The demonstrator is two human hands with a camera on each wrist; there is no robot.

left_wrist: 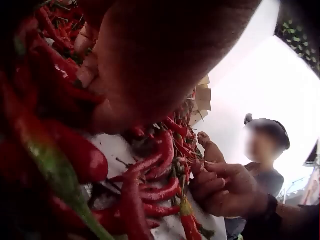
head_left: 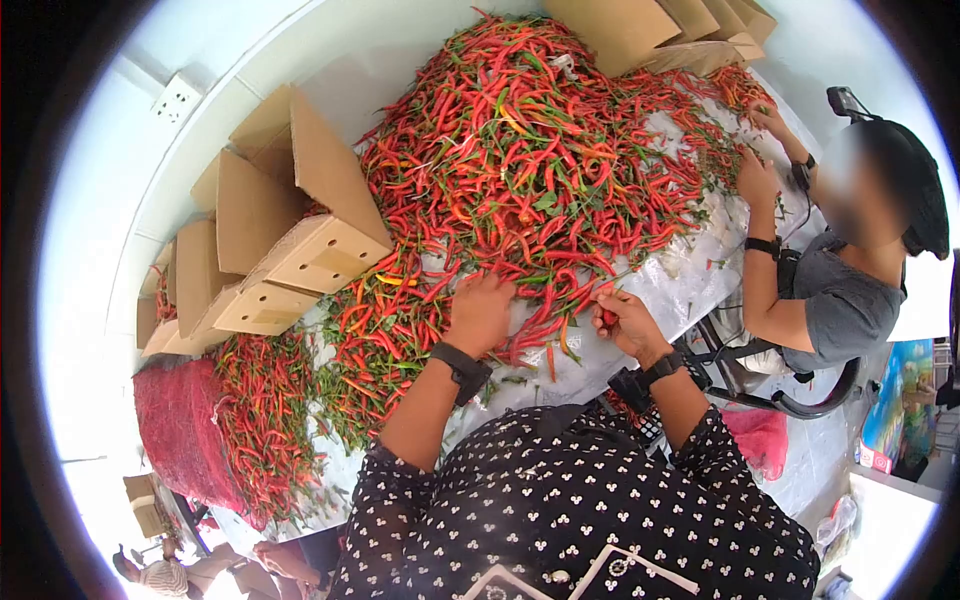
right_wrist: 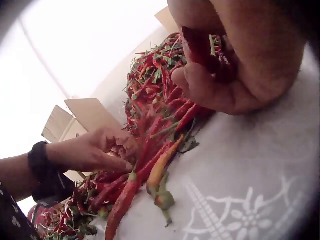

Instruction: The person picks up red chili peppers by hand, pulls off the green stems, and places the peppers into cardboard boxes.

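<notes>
My left hand lies palm down at the near edge of the large heap of red chillies. In the right wrist view, the bent fingers of this left hand touch chillies beside a green stem; whether they pinch one is hidden. Just right of it, over the pale sheet, my right hand holds red chillies in its curled fingers, the thumb raised beside them. Between the hands lie loose chillies, among them an orange one with a green stem.
Open cardboard boxes stand at the left, with more cartons at the back. A red mesh sack lies far left. At the right, a person in a grey shirt handles chillies. Pale sheeting covers the table.
</notes>
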